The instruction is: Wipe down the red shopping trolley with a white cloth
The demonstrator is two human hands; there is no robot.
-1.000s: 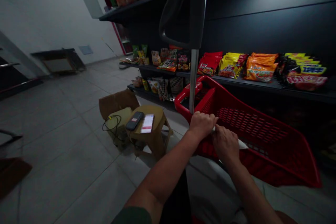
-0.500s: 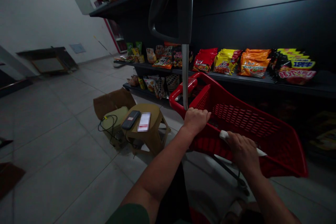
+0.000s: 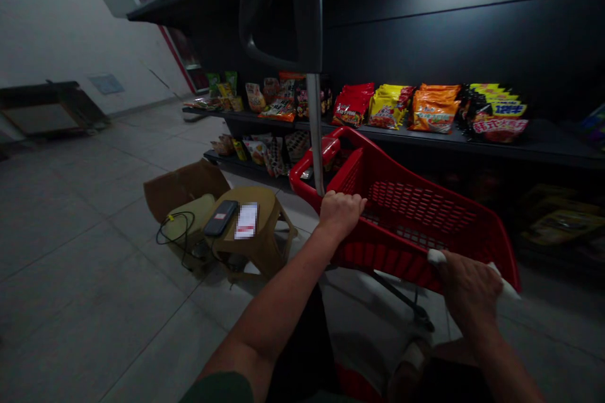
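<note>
A red plastic shopping basket (image 3: 416, 214) on wheels stands in front of me beside dark shelves. My left hand (image 3: 341, 211) is closed over its near rim, right at the foot of the upright metal handle pole (image 3: 315, 138). My right hand (image 3: 467, 293) presses a white cloth (image 3: 505, 289) onto the basket's near rim, close to its right corner, fingers curled over the cloth. The black handle grip (image 3: 283, 6) rises at the top of the pole.
Dark shelves (image 3: 543, 145) hold rows of snack and noodle packets (image 3: 435, 110). On the tiled floor to the left stand a small tan stool (image 3: 262, 236) with a phone (image 3: 220, 218) and a paper, a cardboard box (image 3: 182, 182) and a cable.
My right hand has slid with the white cloth along the basket's rim to the right, away from my left hand. My left hand has stayed at the pole.
</note>
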